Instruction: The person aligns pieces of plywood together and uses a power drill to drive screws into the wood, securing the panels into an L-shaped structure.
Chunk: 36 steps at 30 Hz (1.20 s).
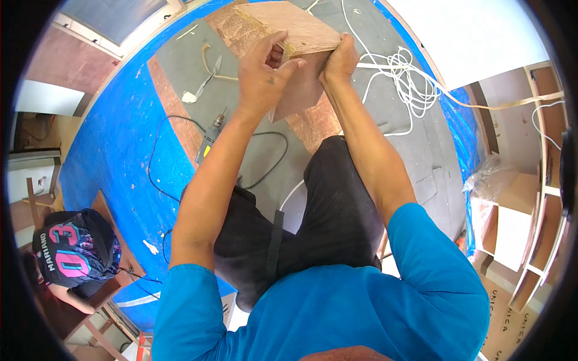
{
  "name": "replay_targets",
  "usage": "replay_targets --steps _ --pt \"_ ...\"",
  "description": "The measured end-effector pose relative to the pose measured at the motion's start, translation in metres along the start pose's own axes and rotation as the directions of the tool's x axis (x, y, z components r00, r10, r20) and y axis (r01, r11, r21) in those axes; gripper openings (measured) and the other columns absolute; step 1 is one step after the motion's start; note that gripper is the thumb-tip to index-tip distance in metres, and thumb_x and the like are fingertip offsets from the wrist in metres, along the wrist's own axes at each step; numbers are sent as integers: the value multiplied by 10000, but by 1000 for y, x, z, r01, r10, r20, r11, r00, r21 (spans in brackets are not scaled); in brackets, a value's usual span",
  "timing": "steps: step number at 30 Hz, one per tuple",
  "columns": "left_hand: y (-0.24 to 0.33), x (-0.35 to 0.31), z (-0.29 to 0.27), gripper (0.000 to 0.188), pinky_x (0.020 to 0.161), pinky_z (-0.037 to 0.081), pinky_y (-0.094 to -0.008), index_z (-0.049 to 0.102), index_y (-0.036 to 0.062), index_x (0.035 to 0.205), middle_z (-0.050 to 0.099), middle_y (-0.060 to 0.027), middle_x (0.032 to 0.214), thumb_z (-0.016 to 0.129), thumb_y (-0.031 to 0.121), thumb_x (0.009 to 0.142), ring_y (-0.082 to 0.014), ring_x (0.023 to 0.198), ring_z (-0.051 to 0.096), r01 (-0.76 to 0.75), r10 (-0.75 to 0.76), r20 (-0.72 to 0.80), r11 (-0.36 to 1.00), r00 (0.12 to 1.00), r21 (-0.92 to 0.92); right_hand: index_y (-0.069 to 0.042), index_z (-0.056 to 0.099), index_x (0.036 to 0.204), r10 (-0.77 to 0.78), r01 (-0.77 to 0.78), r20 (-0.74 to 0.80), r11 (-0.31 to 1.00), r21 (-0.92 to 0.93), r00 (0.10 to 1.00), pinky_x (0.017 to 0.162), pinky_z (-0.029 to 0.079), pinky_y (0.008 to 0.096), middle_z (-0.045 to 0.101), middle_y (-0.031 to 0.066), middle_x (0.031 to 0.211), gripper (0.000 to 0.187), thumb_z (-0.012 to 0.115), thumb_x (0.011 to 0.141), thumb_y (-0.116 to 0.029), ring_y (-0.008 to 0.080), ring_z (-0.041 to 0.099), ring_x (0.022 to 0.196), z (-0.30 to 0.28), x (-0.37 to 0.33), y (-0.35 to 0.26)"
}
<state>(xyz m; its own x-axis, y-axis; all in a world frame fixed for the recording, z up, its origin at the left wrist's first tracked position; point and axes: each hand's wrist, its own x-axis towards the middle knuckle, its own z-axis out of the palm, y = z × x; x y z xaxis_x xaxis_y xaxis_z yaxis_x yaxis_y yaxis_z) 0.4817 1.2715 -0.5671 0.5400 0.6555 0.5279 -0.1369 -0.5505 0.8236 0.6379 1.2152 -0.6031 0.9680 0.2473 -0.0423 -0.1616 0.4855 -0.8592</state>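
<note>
Two plywood panels meeting at an angle form a box-like wooden piece [304, 90] in front of me, at the top of the head view. Yellowish residue shows along its left edge. My left hand [265, 75] is at the left corner, fingers curled beside the edge and thumb along the lower panel. On the right, my right hand [340, 63] grips the corner, its thumb on the top edge and its other fingers partly hidden behind the panel. A corded power drill [211, 137] with a bit lies on the floor left of my left forearm.
White cable [409, 81] lies coiled at the right on the grey floor covering. A knife-like tool [208, 78] lies at upper left. Blue sheeting [120, 156] borders the floor. Another person [78, 249] bends at lower left. Wooden shelving [545, 174] stands at the right.
</note>
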Motion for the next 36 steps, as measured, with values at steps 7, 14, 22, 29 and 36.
replay_targets --steps 7,14,22,29,36 --pt "9 -11 7 516 698 480 -224 682 42 1288 590 10 892 845 23 799 -72 783 554 120 -129 -115 990 985 -78 3 608 846 -27 24 -18 989 -145 999 754 460 380 612 84 862 385 554 957 -362 199 574 836 2 -7 -8" --pt "23 -8 0 489 704 491 -249 705 52 1251 606 10 869 845 24 784 -83 777 562 259 -262 -128 965 957 -38 12 597 812 -128 127 8 964 -233 992 720 438 369 615 70 818 418 470 991 -343 174 527 779 5 -11 -5" --pt "-3 -10 4 531 723 512 -276 622 19 1330 641 -47 953 796 10 828 -115 832 600 237 -235 -38 970 971 57 44 657 898 -446 484 214 676 -555 869 814 459 466 694 216 934 346 466 989 -228 363 637 904 -26 29 24" --pt "0 -10 6 614 828 508 -272 481 -69 1409 681 -86 1056 765 21 872 -132 966 636 339 -421 -94 827 902 -450 43 694 1039 -345 406 214 785 -468 914 867 472 392 687 178 981 321 495 978 -202 279 632 953 -13 5 5" --pt "12 -17 2 587 884 508 -281 490 -66 1386 691 -95 1061 771 51 884 -147 989 642 446 -585 -54 672 809 -591 36 655 1170 -21 56 104 934 -352 994 979 451 349 658 133 1143 315 572 969 -193 225 595 1089 -18 -14 -6"
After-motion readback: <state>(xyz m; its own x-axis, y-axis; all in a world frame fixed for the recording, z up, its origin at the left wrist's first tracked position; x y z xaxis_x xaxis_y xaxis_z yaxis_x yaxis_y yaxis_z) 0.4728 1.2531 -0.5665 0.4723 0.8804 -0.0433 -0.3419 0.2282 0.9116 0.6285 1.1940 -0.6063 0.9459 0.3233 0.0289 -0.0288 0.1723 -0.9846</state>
